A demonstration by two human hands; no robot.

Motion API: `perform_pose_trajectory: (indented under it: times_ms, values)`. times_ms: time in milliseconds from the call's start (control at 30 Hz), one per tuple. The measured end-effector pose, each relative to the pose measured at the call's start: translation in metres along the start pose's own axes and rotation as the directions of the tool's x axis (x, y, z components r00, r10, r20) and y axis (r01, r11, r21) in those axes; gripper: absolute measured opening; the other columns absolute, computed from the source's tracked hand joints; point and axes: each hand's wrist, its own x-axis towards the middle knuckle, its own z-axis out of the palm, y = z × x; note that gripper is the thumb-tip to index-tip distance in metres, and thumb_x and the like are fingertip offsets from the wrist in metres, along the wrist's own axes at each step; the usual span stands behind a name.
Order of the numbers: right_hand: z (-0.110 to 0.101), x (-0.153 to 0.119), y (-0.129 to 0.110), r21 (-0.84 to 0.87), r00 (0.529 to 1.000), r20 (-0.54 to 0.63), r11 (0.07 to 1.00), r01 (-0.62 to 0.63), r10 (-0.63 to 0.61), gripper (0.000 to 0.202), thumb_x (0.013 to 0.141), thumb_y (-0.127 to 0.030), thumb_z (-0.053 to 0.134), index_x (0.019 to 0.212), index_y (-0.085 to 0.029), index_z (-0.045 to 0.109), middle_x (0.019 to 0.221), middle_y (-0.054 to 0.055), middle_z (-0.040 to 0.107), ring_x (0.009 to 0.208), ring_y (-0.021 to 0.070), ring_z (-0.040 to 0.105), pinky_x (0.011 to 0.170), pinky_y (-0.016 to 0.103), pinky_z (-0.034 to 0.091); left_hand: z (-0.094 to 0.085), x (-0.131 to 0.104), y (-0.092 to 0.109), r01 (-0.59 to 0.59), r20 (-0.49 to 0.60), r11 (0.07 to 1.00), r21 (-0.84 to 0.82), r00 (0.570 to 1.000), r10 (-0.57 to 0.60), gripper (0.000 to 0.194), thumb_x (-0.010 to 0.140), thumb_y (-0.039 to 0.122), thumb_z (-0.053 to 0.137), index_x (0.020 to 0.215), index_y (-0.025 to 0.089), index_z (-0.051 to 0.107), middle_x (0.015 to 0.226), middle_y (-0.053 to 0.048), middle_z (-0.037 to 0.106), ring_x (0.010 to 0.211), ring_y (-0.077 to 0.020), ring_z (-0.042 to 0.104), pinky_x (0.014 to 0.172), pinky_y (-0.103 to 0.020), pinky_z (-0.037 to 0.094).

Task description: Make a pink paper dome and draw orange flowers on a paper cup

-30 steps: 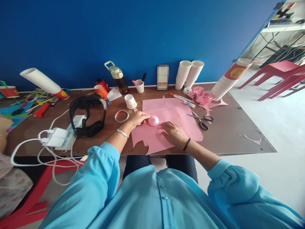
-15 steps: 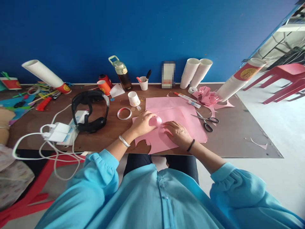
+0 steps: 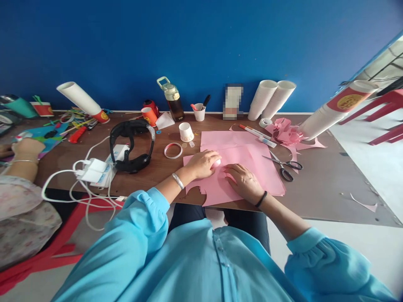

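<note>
Pink paper sheets (image 3: 220,191) lie overlapping at the front edge of the table, with a torn or cut notch at the left. On them rests my left hand (image 3: 206,163), fingers wrapped round a small pale round object (image 3: 216,163) that shows past its fingertips. My right hand (image 3: 245,180) lies palm down on the pink paper just to the right, fingers apart and holding nothing. Scissors (image 3: 281,165) with black handles lie open at the right edge of the sheets. A white paper cup (image 3: 186,132) and a tape roll (image 3: 173,151) are behind my left hand.
Left: a black headset (image 3: 138,163), white chargers (image 3: 94,170) with cables, and another person's hand (image 3: 28,149). Behind: a bottle (image 3: 173,100), pen cup (image 3: 199,112) and stacked cups (image 3: 262,100). Right: crumpled pink paper (image 3: 286,131) and a leaning cup stack (image 3: 324,119).
The view has shifted left, so objects appear further right. My left hand has closed over the pale round object, which showed more before. Another person's hand has come into view at the left.
</note>
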Motion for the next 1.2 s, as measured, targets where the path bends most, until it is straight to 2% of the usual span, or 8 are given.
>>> perform_pose_trajectory:
  times_ms: [100, 233, 367, 600, 767, 900, 1067, 1200]
  values:
    - [0.000, 0.000, -0.001, 0.005, 1.000, 0.004, 1.000, -0.005, 0.005, 0.025, 0.095, -0.016, 0.055, 0.117, -0.023, 0.067, 0.124, 0.011, 0.070, 0.116, 0.0283, 0.064, 0.098, 0.048, 0.057, -0.005, -0.009, -0.008, 0.031, -0.013, 0.999, -0.027, 0.999, -0.031, 0.044, 0.085, 0.013, 0.059, 0.128, 0.020, 0.066, 0.136, -0.011, 0.067, 0.124, -0.0291, 0.063, 0.106, -0.045, 0.053]
    - [-0.005, 0.002, 0.000, -0.015, 0.999, 0.050, 1.000, -0.010, 0.011, 0.024, 0.095, -0.016, 0.057, 0.117, -0.022, 0.066, 0.124, 0.011, 0.069, 0.116, 0.0277, 0.063, 0.098, 0.046, 0.056, -0.012, -0.032, -0.020, 0.101, -0.035, 0.988, -0.113, 0.994, -0.106, 0.047, 0.087, 0.025, 0.066, 0.134, 0.020, 0.061, 0.139, -0.013, 0.064, 0.125, -0.0310, 0.063, 0.107, -0.047, 0.053]
    - [-0.014, 0.021, -0.002, -0.124, 0.991, 0.129, 0.992, -0.019, 0.035, 0.023, 0.093, -0.016, 0.062, 0.116, -0.020, 0.063, 0.121, 0.013, 0.068, 0.109, 0.0283, 0.063, 0.083, 0.040, 0.057, -0.015, -0.049, -0.024, 0.195, -0.074, 0.976, -0.099, 0.976, -0.203, 0.051, 0.086, 0.026, 0.070, 0.135, 0.019, 0.060, 0.139, -0.014, 0.064, 0.125, -0.0325, 0.064, 0.107, -0.046, 0.053]
    - [-0.013, 0.067, -0.025, -0.365, 0.983, 0.175, 0.924, 0.113, -0.051, 0.036, 0.099, -0.006, 0.036, 0.123, -0.015, 0.060, 0.112, 0.017, 0.068, 0.095, 0.0275, 0.062, 0.071, 0.039, 0.046, 0.000, -0.046, -0.026, 0.234, -0.136, 0.971, -0.058, 0.961, -0.240, 0.060, 0.083, 0.033, 0.075, 0.137, 0.015, 0.056, 0.141, -0.019, 0.062, 0.133, -0.0359, 0.058, 0.115, -0.052, 0.046]
    - [-0.005, 0.072, -0.026, -0.409, 0.975, 0.194, 0.895, 0.179, -0.106, 0.042, 0.100, -0.007, 0.028, 0.126, -0.017, 0.061, 0.107, 0.016, 0.069, 0.094, 0.0268, 0.061, 0.071, 0.040, 0.043, 0.012, -0.048, -0.040, 0.211, -0.092, 0.970, -0.118, 0.971, -0.222, 0.069, 0.087, 0.036, 0.071, 0.147, 0.014, 0.045, 0.152, -0.023, 0.052, 0.144, -0.0354, 0.048, 0.116, -0.053, 0.045]
    - [-0.002, 0.074, -0.021, -0.399, 0.974, 0.197, 0.898, 0.188, -0.116, 0.041, 0.100, -0.007, 0.032, 0.129, -0.015, 0.060, 0.115, 0.018, 0.069, 0.096, 0.0272, 0.062, 0.070, 0.040, 0.044, 0.012, -0.045, -0.044, 0.220, -0.056, 0.965, -0.145, 0.972, -0.230, 0.076, 0.087, 0.039, 0.072, 0.151, 0.012, 0.040, 0.154, -0.024, 0.049, 0.146, -0.0355, 0.046, 0.116, -0.052, 0.046]
    - [-0.002, 0.076, -0.018, -0.397, 0.975, 0.214, 0.906, 0.145, -0.062, 0.040, 0.100, -0.010, 0.034, 0.129, -0.016, 0.061, 0.120, 0.018, 0.068, 0.095, 0.0280, 0.061, 0.070, 0.041, 0.046, 0.001, -0.051, -0.039, 0.194, -0.157, 0.975, -0.107, 0.965, -0.210, 0.060, 0.091, 0.034, 0.068, 0.145, 0.014, 0.050, 0.152, -0.019, 0.053, 0.143, -0.0330, 0.049, 0.120, -0.050, 0.042]
    - [-0.006, 0.072, -0.016, -0.379, 0.982, 0.191, 0.924, 0.056, 0.018, 0.036, 0.099, -0.017, 0.045, 0.132, -0.012, 0.059, 0.123, 0.019, 0.067, 0.102, 0.0312, 0.061, 0.074, 0.042, 0.048, -0.009, -0.075, -0.032, 0.276, -0.187, 0.961, -0.020, 0.943, -0.274, 0.043, 0.094, 0.032, 0.063, 0.135, 0.018, 0.062, 0.146, -0.015, 0.059, 0.134, -0.0346, 0.056, 0.115, -0.051, 0.048]
